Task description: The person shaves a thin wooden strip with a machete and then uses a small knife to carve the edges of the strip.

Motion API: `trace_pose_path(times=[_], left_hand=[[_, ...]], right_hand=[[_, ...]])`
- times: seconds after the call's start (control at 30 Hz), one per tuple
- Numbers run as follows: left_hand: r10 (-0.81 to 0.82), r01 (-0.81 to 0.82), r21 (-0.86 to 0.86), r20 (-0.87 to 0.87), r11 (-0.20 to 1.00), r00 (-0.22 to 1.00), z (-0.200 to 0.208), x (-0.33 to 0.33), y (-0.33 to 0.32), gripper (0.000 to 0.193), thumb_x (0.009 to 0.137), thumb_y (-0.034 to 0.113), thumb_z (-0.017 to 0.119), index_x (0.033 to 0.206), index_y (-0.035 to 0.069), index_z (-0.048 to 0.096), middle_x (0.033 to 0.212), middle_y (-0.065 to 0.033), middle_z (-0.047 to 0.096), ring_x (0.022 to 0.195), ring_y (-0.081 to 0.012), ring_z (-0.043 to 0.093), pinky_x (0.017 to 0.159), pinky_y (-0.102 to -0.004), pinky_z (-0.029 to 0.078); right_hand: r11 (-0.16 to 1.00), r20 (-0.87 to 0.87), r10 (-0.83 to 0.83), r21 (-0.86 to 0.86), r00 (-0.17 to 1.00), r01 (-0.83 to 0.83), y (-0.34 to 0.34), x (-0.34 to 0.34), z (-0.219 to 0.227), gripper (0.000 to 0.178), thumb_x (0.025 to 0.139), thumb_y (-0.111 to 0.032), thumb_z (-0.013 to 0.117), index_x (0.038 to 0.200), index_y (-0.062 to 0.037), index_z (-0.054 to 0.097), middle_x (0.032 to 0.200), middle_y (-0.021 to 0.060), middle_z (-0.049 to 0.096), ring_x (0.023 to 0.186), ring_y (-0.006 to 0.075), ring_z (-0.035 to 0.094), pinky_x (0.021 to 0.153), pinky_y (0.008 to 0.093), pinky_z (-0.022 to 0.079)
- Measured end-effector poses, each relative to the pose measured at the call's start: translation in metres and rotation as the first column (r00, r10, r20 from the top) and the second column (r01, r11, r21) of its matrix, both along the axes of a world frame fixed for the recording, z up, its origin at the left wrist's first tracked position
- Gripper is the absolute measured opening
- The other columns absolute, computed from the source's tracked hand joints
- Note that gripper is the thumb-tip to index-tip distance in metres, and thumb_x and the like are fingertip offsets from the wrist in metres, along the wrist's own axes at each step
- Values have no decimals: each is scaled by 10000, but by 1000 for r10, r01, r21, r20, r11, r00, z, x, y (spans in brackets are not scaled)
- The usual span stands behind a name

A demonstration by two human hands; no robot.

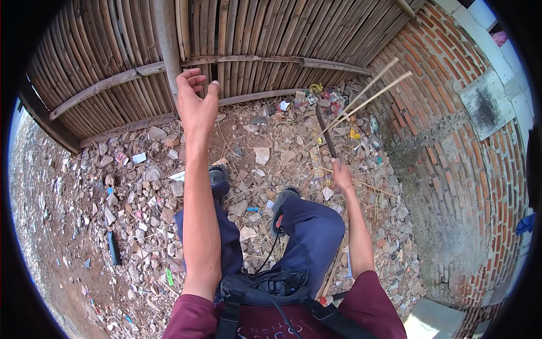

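Note:
My left hand (197,103) is raised in front of the bamboo wall (254,34), near an upright wooden post (166,39). Its fingers are loosely bent and apart, with nothing in them. Low on the right, my right hand (341,175) is closed round the handle of a machete (326,133). The long, dark, narrow blade points away from me towards the foot of the wall. Past the blade, two thin pale bamboo sticks (372,97) slant up to the right. Their lower ends lie close to the blade; whether they touch it I cannot tell.
Broken stones and rubble (152,198) cover the ground round my shoes. Litter (333,101) is heaped in the far right corner. A worn brick wall (451,169) closes the right side. A dark, long object (114,248) lies on the left. A horizontal pole (107,87) crosses the bamboo wall.

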State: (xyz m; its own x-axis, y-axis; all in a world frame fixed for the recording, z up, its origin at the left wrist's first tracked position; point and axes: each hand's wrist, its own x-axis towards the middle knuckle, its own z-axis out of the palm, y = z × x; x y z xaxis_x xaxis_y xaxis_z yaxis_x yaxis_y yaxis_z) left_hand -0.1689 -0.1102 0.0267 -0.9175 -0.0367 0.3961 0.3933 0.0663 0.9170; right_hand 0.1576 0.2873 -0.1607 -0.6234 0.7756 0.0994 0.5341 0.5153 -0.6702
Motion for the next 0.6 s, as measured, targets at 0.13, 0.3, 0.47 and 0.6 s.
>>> trace_pose_path(times=[0.13,0.3,0.47,0.6], left_hand=[[25,-25,-11,15,1000,1000,-2,-3,-13,479,902,118,763,1328,16,570,1168,-125,696,1044,-239,636,991,-404,520],[20,-20,1,24,1000,1000,0,-2,-10,472,908,115,762,1329,22,569,1166,-116,695,1046,-231,625,1001,-403,514],[13,-13,-14,7,1000,1000,-1,-4,-8,480,906,122,767,1334,24,572,1172,-115,700,1046,-229,626,1001,-399,514],[26,-25,-45,6,999,1000,-7,-3,-9,484,905,125,768,1337,21,573,1179,-119,703,1056,-233,629,1000,-400,516]], right_hand=[[955,32,-80,-283,996,86,-28,-42,-14,559,1086,-521,546,906,-4,660,617,76,589,455,202,581,473,389,490],[974,-11,-115,-199,993,110,-31,-37,0,564,1082,-551,538,931,-23,668,633,69,589,462,199,583,467,387,482],[997,-224,-76,14,972,81,-24,-31,69,509,1102,-522,527,969,-46,649,639,42,560,467,162,547,433,366,442],[992,-345,-60,-122,937,18,-43,-39,149,495,1124,-506,500,994,-40,604,604,-4,484,436,108,473,401,304,393]])
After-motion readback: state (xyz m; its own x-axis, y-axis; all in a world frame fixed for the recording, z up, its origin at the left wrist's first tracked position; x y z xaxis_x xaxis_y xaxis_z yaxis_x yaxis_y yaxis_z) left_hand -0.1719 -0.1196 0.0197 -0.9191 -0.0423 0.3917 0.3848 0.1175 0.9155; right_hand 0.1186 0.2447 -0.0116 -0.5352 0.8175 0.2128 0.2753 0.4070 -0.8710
